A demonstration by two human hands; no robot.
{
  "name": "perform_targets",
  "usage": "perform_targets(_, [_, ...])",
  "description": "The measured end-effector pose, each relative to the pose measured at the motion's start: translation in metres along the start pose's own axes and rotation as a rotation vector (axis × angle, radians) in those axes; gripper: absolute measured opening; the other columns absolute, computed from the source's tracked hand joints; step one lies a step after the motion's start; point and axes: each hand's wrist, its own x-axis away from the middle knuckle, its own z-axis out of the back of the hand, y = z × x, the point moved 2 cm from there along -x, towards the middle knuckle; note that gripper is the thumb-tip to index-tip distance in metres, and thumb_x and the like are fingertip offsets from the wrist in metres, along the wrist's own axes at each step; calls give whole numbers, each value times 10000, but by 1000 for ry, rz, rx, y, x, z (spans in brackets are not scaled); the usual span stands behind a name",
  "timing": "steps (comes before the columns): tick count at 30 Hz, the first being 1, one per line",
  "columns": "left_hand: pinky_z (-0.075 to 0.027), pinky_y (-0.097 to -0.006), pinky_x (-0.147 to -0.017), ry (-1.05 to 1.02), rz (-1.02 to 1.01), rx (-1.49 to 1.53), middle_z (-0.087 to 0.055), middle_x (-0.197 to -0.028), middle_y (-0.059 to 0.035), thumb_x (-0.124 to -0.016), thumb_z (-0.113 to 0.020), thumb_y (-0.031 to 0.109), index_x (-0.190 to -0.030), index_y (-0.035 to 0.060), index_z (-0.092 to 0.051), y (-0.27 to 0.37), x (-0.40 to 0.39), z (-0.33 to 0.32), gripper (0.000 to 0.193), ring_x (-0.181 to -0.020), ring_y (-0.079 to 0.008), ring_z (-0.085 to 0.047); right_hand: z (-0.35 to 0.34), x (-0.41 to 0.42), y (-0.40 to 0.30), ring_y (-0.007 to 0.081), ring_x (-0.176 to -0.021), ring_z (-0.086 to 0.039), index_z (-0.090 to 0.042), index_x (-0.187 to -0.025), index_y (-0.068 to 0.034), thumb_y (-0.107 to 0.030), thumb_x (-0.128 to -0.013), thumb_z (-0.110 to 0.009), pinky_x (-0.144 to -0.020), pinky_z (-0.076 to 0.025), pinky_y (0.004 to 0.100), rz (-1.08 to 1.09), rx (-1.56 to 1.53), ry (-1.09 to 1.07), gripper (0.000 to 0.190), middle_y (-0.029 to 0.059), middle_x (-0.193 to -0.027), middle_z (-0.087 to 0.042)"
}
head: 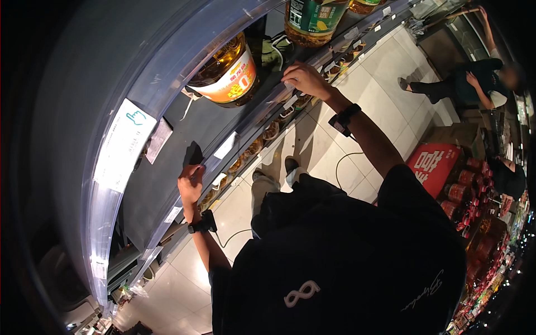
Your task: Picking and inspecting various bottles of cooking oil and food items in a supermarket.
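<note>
My left hand (191, 184) is at the front edge of a dark shelf (165, 155), its fingers curled by the clear label strip (209, 165). Whether it grips the strip is hidden. Farther along the same edge, my right hand (309, 80) has thumb and fingers close together at the strip. A small pale piece shows under its fingertips, but I cannot tell if it is held. On the shelf between the hands stands a large cooking oil bottle (234, 77) with an orange and white label. Beyond it are a corn oil bottle (316, 21) with a green label and a dark green cloth item (274, 52).
An upper shelf edge with a white price label (124, 144) curves close above. Oil bottles (253, 146) line a lower shelf. Cables hang from both wrist devices. Behind me are a red box (433, 165) and stacked red-capped bottles (462, 190). Another person (473, 81) stands in the aisle.
</note>
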Motion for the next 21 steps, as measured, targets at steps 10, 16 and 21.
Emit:
perform_targets(10, [-501,-344,-651,-23,69,-135,-670,-808,-149,-820,-678,114,-921,30,-690,31,-6,2,132,-694,-276,-648,6,-5,-11,247,-837,-599,-675,-796,-31,-60,-761,-673,-804,-483,358,125,91,111,45,46,-829,-654])
perform_targets(16, [-496,-348,-653,18,68,-71,-670,-831,-149,-811,-685,106,-926,33,-690,15,-6,-4,136,-702,-292,-640,2,-2,-10,252,-832,-590,-615,-788,-30,-38,-762,-662,-814,-453,377,143,89,100,54,53,-823,-618])
perform_targets(21, [-497,-361,-687,124,-19,-98,-663,-841,-145,-785,-710,91,-915,41,-700,10,0,-4,140,-750,-317,-632,-3,-2,-4,267,-866,-583,-615,-806,-51,-29,-745,-663,-792,-441,396,139,52,68,80,50,-839,-613])
